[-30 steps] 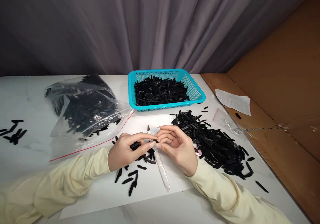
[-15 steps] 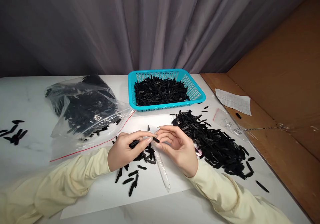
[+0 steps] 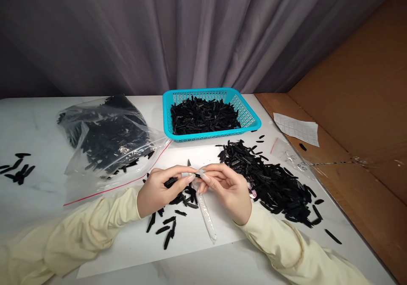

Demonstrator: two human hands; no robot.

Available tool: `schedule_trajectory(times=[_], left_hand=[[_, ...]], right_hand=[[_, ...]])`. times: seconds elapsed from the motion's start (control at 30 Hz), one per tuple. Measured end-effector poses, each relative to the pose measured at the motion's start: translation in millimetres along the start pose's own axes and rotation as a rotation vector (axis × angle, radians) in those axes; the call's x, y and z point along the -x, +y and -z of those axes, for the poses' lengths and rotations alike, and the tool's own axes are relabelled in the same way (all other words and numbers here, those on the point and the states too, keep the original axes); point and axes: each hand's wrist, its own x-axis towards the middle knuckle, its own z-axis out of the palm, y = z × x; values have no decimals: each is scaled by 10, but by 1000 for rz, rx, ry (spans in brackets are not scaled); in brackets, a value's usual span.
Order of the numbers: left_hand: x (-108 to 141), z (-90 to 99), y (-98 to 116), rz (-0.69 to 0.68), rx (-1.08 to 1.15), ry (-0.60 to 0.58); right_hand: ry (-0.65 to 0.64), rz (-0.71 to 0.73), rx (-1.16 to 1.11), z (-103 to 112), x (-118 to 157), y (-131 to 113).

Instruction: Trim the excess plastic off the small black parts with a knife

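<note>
Over the white paper sheet [image 3: 127, 255], both hands meet at one small, dark, elongated piece [image 3: 197, 175]. My left hand [image 3: 163, 189] pinches one end between thumb and forefinger. On the other end, my right hand [image 3: 227, 191] has its thumb and forefinger closed; the fingertips cover most of the piece. Beneath the hands lies a slim knife-like tool [image 3: 206, 219] with a pale, clear-looking handle and a dark pointed tip. Loose black pieces [image 3: 170, 230] are scattered below my left hand. A large heap of similar pieces [image 3: 273, 183] spreads to the right of my right hand.
A blue plastic basket [image 3: 212, 137] full of black pieces stands at the back. To the left lies a clear zip bag [image 3: 111, 136] of them. A printed paper slip [image 3: 295, 129] and a small clear bag [image 3: 291, 155] are by the brown board [image 3: 356, 94].
My right hand's thumb and forefinger have closed onto the right end of the black piece, and its other fingers have curled in. My left hand has stayed almost still.
</note>
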Motion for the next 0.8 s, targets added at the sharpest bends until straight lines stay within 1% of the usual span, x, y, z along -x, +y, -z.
schedule_trajectory(times=[0.13, 0.3, 0.4, 0.53, 0.6, 0.7, 0.8], left_hand=[[1, -6, 0, -17, 13, 4], [6, -2, -10, 7, -11, -11], [5, 3, -13, 19, -23, -21], [5, 2, -9, 42, 4, -33], [10, 0, -6, 72, 28, -30], [24, 2, 4, 110, 50, -6], [28, 7, 15, 102, 48, 16]], right_hand=[[-6, -74, -49, 9, -10, 2], [-42, -144, -130, 10, -34, 12], [-110, -197, -205, 6, -48, 15], [-244, -321, -311, 6, -63, -3], [-269, -354, -340, 13, -72, -13], [-258, -362, -377, 32, -87, -6], [-198, -347, -386, 46, -100, 18]])
